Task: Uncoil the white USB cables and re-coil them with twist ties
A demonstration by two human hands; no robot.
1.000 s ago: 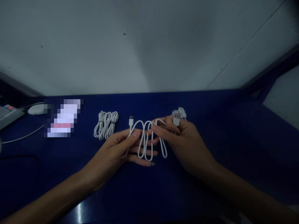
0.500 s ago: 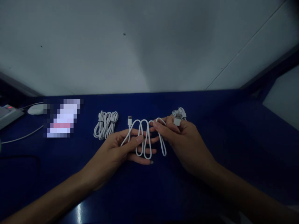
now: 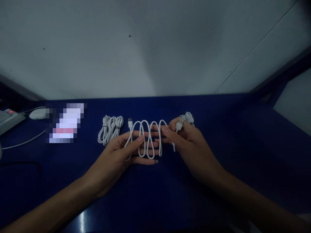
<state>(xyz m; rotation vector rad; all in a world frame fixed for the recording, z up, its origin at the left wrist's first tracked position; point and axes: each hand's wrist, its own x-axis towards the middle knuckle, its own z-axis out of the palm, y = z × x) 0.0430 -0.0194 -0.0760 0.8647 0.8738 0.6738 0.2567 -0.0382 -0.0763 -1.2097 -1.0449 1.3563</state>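
A white USB cable (image 3: pixel 151 147) lies in upright zigzag loops across the fingers of my left hand (image 3: pixel 123 149), whose thumb presses the loops down. Its small metal-tipped plug (image 3: pixel 130 123) sticks up at the left end. My right hand (image 3: pixel 186 137) pinches the right part of the cable between thumb and fingers. The larger USB plug (image 3: pixel 179 124) shows above that hand's thumb. Part of the cable is hidden behind the right thumb.
Several bundled white cables (image 3: pixel 110 129) lie on the blue table (image 3: pixel 155 200) to the left, and another bundle (image 3: pixel 189 117) sits behind my right hand. A blurred-out bright screen (image 3: pixel 66 124), a white rounded device (image 3: pixel 37 113) and a power strip (image 3: pixel 11 118) are farther left. A pale wall (image 3: pixel 155 64) stands behind.
Another loop of the cable now lies over my left fingers. My right hand has shifted slightly left, and the larger plug has tilted and moved left with it.
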